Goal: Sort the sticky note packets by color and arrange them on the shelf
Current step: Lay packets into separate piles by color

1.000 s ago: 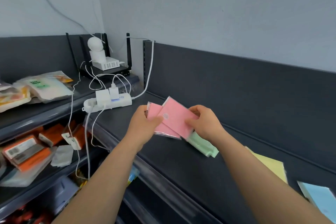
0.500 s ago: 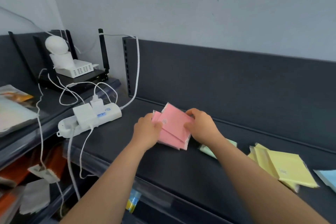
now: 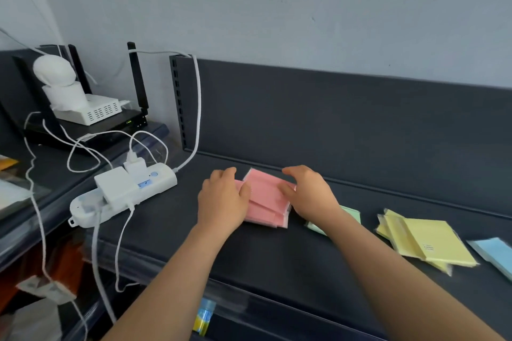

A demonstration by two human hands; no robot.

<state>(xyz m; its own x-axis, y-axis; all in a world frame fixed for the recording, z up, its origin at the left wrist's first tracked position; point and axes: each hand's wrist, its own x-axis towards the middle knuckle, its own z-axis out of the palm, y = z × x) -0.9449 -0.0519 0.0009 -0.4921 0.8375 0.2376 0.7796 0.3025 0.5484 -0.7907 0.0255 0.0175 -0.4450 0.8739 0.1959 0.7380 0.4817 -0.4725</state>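
Both hands bracket the pink packets [image 3: 266, 203], neither clamping them. The left hand [image 3: 221, 199] rests loosely bent against the stack's left edge with its thumb tip on the top packet. The right hand [image 3: 310, 194] arches over the right edge, its thumb touching the top and its fingers relaxed above the far corner. The pink stack lies slightly fanned on the dark shelf [image 3: 277, 260], near the back panel. A green packet [image 3: 352, 214] peeks from behind the right forearm. Further right lie the yellow packets [image 3: 428, 243] and then a blue packet [image 3: 496, 255]. A white power strip [image 3: 124, 194] with its cables sits to the left, below a pale wall [image 3: 277, 8]. A second ago the pink packets were pinched in the air; now they are down on the shelf.
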